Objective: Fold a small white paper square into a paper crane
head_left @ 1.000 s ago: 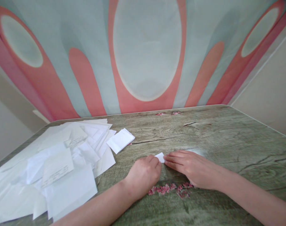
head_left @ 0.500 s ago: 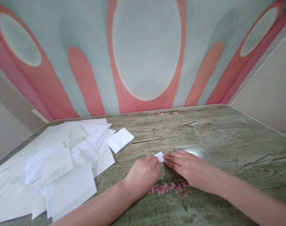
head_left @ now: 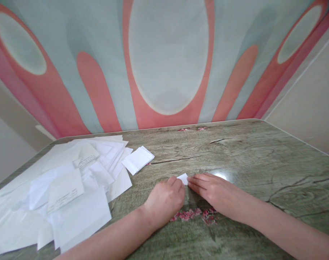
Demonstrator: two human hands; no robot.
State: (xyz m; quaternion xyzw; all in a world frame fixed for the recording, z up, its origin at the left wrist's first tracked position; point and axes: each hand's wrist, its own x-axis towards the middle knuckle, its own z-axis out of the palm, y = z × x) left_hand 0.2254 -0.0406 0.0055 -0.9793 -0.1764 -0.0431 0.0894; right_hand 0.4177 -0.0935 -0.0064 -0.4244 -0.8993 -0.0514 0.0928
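A small piece of white paper (head_left: pixel 183 178) shows between my two hands over the table; the rest of it is hidden by my fingers. My left hand (head_left: pixel 166 196) is closed, its curled fingers gripping the paper's left end. From the right, my right hand (head_left: pixel 208 189) holds the other end, with its fingers pressed together and the thumb out of sight. Beyond the left hand lies a small stack of folded white paper (head_left: pixel 138 160).
Loose white sheets (head_left: pixel 80 224) cover the table's left side in an overlapping heap, a few with printed lines. The wood-patterned table (head_left: pixel 251 155) carries pink flower prints. Behind its far edge stands a pink and grey-green patterned backdrop (head_left: pixel 170 119).
Both hands keep nearly the same pose around the small paper. The whole view has shifted very slightly; the heap and the stack stay where they were.
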